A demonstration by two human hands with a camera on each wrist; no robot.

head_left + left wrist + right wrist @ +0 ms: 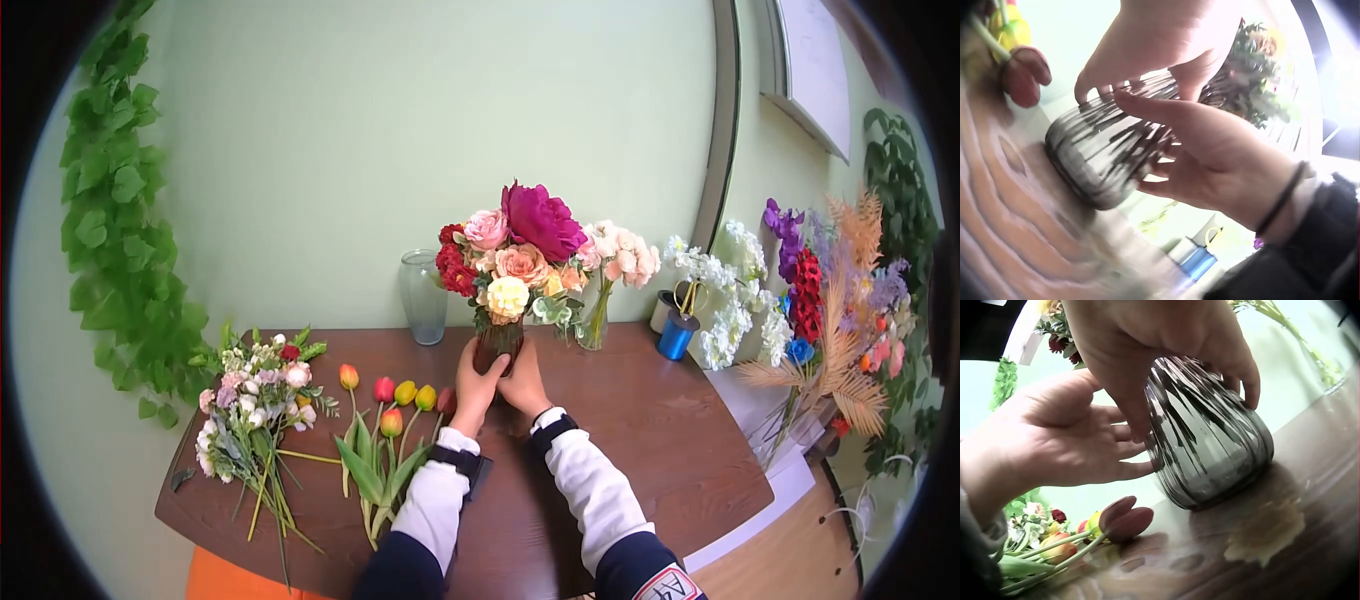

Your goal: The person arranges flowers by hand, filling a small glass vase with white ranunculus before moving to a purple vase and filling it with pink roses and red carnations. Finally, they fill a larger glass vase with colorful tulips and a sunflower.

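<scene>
A dark ribbed glass vase (500,345) holding a mixed bouquet (523,262) is between both hands near the table's back edge. My left hand (478,388) grips its left side and my right hand (524,385) its right side. In the left wrist view, fingers of both hands curve around the ribbed vase (1107,150). The right wrist view has my right hand (1166,331) over the upper vase (1210,437), while fingers of my left hand (1066,440) touch its side. Whether the base touches the table cannot be told.
Tulips (392,423) lie left of my arms, with a pile of mixed flowers (255,400) farther left. A clear vase (424,300) stands behind. Pale flowers in glass (594,315) and a blue container (677,337) are at the right; more flowers (808,300) are beyond.
</scene>
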